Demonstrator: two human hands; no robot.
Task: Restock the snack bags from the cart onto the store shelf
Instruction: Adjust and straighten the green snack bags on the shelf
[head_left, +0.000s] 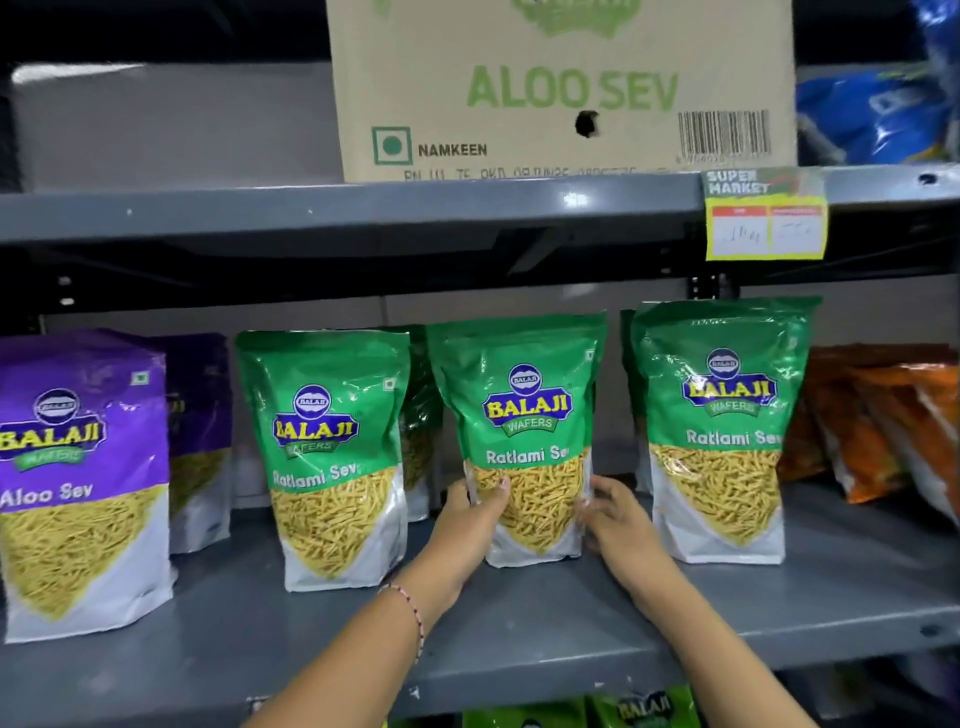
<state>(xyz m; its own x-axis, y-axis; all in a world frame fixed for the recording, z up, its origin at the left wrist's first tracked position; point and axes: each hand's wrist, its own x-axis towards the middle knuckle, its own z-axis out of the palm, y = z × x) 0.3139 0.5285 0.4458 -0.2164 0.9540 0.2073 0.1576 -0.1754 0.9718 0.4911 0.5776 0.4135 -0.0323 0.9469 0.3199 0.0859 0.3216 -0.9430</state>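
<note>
A green Ratlami Sev bag (524, 415) stands upright in the middle of the grey shelf (519, 623). My left hand (470, 525) grips its lower left side, thumb across the front. My right hand (618, 525) presses against its lower right edge. Two more green Ratlami Sev bags stand on either side, one at the left (327, 457) and one at the right (722, 426), with further green bags behind them. The cart is out of view.
Purple Aloo Sev bags (78, 483) stand at the far left, orange bags (883, 421) lean at the far right. Above, a cardboard Aloo Sev box (561, 88) sits on the upper shelf beside blue bags (878, 109). A yellow price tag (766, 218) hangs down. More green bags (639, 709) show below.
</note>
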